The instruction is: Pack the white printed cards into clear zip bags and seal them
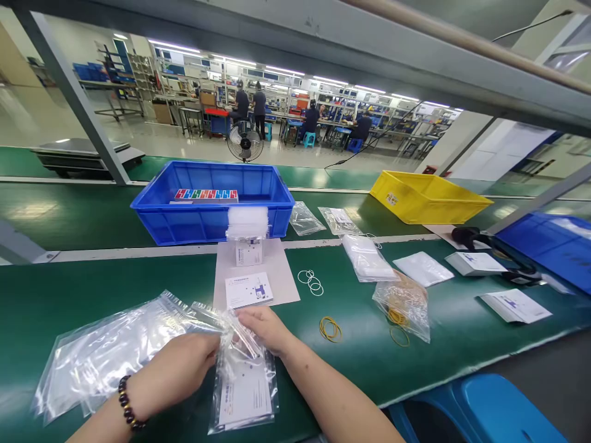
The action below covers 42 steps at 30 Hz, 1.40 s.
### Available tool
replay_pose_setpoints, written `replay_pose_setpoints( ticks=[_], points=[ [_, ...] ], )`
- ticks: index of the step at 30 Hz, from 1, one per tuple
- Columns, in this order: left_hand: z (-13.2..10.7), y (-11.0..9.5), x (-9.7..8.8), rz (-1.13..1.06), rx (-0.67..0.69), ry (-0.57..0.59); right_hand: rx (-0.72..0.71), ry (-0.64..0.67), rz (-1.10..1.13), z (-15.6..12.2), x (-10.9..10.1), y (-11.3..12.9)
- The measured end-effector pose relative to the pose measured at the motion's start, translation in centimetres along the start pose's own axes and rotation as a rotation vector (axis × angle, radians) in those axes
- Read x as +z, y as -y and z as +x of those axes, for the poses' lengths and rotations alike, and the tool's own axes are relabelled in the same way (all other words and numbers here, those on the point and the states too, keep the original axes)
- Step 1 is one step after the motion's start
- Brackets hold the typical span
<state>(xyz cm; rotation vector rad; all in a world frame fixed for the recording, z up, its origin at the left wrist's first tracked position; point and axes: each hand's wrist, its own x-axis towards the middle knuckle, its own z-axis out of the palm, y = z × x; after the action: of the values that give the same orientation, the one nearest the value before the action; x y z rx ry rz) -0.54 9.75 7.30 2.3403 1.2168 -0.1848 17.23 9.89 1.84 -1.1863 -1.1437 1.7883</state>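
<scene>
My right hand (264, 327) pinches the crumpled upper part of a clear plastic bag (273, 394). White printed cards (244, 397) with a small purple picture show through this bag, which lies near the table's front edge. From the other side, my left hand (191, 362), with a beaded bracelet (127, 403) at the wrist, grips the bunched plastic; its fingertips are partly hidden. Left of it, several flat clear bags (115, 344) lie fanned out. Just beyond my hands, a stack of printed cards (249, 290) rests on a pale sheet (284, 280).
A blue bin (212, 218) holding a box stands behind the sheet; a yellow bin (429, 200) is farther right. White rings (314, 284), yellow rubber bands (330, 330), bagged bands (402, 304) and card stacks (514, 306) lie rightward. A metal frame crosses overhead; people work in the background.
</scene>
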Motion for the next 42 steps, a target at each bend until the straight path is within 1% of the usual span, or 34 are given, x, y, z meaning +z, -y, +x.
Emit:
replay_pose_setpoints(
  ticks=[2,3,5,7,9,10,12,14,16,18,22,25,27,29,31,34,36,37,39,40,42],
  points=[
    [0.8,-0.3,0.3,0.019,-0.015,-0.008,-0.008,-0.052,-0.127,-0.3,-0.2,0.3],
    [1.2,-0.4,0.4,0.004,-0.029,-0.006,-0.034,-0.091,-0.241,-0.4,-0.3,0.3],
    [1.9,-0.5,0.4,-0.106,-0.059,-0.009,-0.155,-0.18,-0.531,-0.5,-0.4,0.3],
    [2.8,-0.7,0.5,-0.319,-0.077,-0.038,-0.331,-0.269,-0.813,-0.6,-0.3,0.2],
    [3.7,-0.9,1.0,-0.587,-0.095,-0.079,-0.459,-0.325,-1.027,-0.7,-0.2,0.1],
    [4.1,-1.0,1.4,-0.716,-0.114,-0.103,-0.492,-0.336,-1.106,-0.7,0.0,0.1],
    [4.9,-0.9,2.2,-0.932,-0.171,-0.16,-0.514,-0.322,-1.204,-0.8,0.2,0.1],
    [5.3,-0.7,3.0,-1.068,-0.218,-0.227,-0.517,-0.295,-1.216,-0.8,0.5,0.0],
    [5.5,-0.3,3.6,-1.125,-0.226,-0.284,-0.512,-0.293,-1.152,-0.8,0.7,0.1],
    [5.4,0.1,3.8,-1.092,-0.23,-0.334,-0.481,-0.31,-1.059,-0.8,0.8,0.2],
    [5.0,0.2,3.7,-0.88,-0.254,-0.387,-0.379,-0.344,-0.955,-0.5,0.9,0.3],
    [4.7,0.0,3.4,-0.785,-0.23,-0.351,-0.359,-0.328,-0.976,-0.3,0.9,0.2],
    [4.6,0.0,3.4,-0.756,-0.199,-0.307,-0.368,-0.33,-1.04,-0.3,1.0,0.1],
    [4.5,0.0,3.5,-0.735,-0.172,-0.29,-0.378,-0.354,-1.14,-0.2,1.1,0.0],
    [4.5,0.1,3.6,-0.711,-0.161,-0.288,-0.379,-0.414,-1.245,0.0,1.0,-0.1],
    [4.6,0.3,3.7,-0.684,-0.182,-0.259,-0.385,-0.555,-1.336,0.2,0.7,-0.3],
    [4.7,0.6,3.5,-0.719,-0.218,-0.252,-0.458,-0.617,-1.335,0.1,0.5,-0.3],
    [4.8,0.8,3.4,-0.754,-0.239,-0.256,-0.52,-0.616,-1.327,0.0,0.6,-0.3],
    [4.9,1.3,3.2,-0.831,-0.278,-0.263,-0.643,-0.553,-1.332,-0.2,0.9,-0.3],
    [4.9,1.6,3.1,-0.869,-0.287,-0.259,-0.677,-0.499,-1.354,-0.3,1.1,-0.2],
    [4.9,2.0,2.7,-0.923,-0.285,-0.246,-0.671,-0.377,-1.415,-0.4,1.3,-0.1]
  ],
)
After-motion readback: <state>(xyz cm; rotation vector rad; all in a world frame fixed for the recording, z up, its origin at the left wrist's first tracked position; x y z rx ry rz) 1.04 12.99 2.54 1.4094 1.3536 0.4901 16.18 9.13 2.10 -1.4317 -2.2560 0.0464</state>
